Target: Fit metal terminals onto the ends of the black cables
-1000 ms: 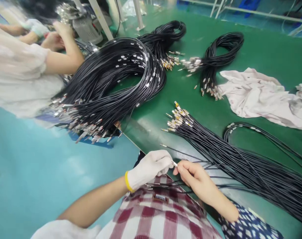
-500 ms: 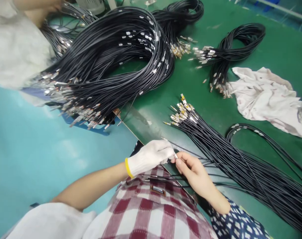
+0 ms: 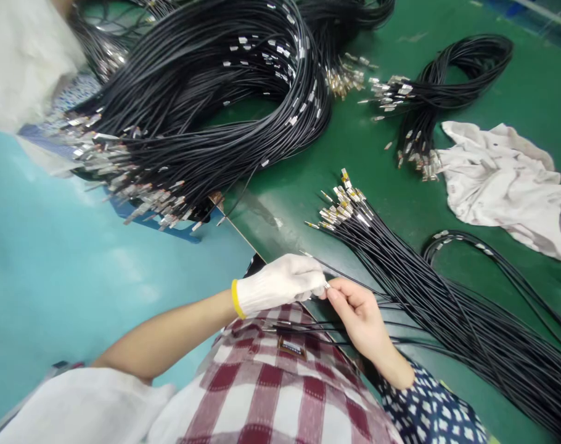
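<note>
My left hand, in a white knit glove with a yellow cuff, pinches at a small light-coloured cable end. Bare fingers of my right hand close on the same piece, thumb against forefinger, so the two hands meet at the table edge. Fingers hide most of the piece. Several loose black cables pass below my hands across the checked apron. Just beyond, a thick bundle of black cables lies on the green table, its metal-tipped ends pointing away.
A large looped pile of black cables overhangs the table's left edge. Smaller coils and a crumpled white cloth lie on the right. A few cables curve in a loop. Another person's pale sleeve shows at upper left.
The view has shifted slightly, so the far piles sit higher in it. Both hands keep their pinch on the cable end. The other person's arm at upper left has mostly left the view.
</note>
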